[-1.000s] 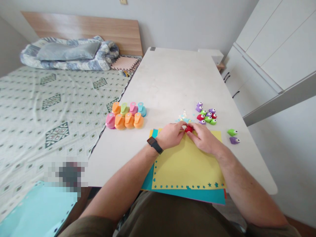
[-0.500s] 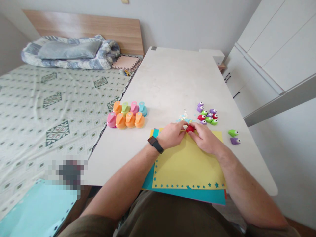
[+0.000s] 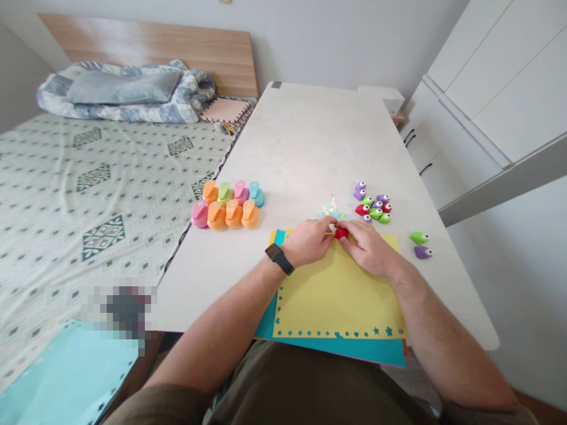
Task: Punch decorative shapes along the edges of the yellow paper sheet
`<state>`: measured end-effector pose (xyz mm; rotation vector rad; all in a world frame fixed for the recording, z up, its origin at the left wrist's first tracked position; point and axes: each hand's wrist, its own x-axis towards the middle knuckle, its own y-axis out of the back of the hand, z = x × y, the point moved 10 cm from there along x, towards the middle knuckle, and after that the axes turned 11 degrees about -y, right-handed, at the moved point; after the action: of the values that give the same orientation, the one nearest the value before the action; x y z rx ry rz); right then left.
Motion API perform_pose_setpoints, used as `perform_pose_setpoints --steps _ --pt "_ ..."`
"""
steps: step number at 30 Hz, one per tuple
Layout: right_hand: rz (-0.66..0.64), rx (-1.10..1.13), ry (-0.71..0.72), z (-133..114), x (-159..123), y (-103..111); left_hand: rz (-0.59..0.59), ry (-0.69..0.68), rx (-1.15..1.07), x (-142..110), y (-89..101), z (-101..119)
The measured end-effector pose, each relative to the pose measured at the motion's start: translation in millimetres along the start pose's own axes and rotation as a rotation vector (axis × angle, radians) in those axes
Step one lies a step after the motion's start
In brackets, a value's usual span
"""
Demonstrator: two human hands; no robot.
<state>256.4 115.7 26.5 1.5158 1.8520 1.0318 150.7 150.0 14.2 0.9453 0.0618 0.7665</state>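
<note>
A small red craft punch [image 3: 341,233] sits at the far edge of a yellow sheet of paper [image 3: 336,295]. My right hand [image 3: 370,248] is closed around the punch from the right, thumb in front and fingers behind. From the left, my left hand [image 3: 310,241] pinches the sheet's far edge close beside the punch; its fingertips partly hide the contact. Small stars, hearts and flowers are cut along the sheet's left and near borders. Blue paper [image 3: 328,349] lies beneath it. Just beyond my fingers is a pile of tiny paper cutouts [image 3: 333,209].
Several large lever punches [image 3: 225,215] stand in two rows at the left of the white table [image 3: 310,141]. Small punches with eyes [image 3: 374,206] cluster right of the cutouts. A green punch [image 3: 419,238] and a purple one [image 3: 423,252] lie farther right. A bed [image 3: 146,159] adjoins the left side.
Both hands stay at the far edge of the yellow sheet. The fingers around the red punch have shifted very slightly; the view has moved a little.
</note>
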Motion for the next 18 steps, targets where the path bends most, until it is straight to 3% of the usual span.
perform_pose_setpoints --steps 18 --pt "-0.004 -0.004 0.010 -0.4 0.1 0.9 -0.018 0.007 0.014 0.5 1.0 1.4"
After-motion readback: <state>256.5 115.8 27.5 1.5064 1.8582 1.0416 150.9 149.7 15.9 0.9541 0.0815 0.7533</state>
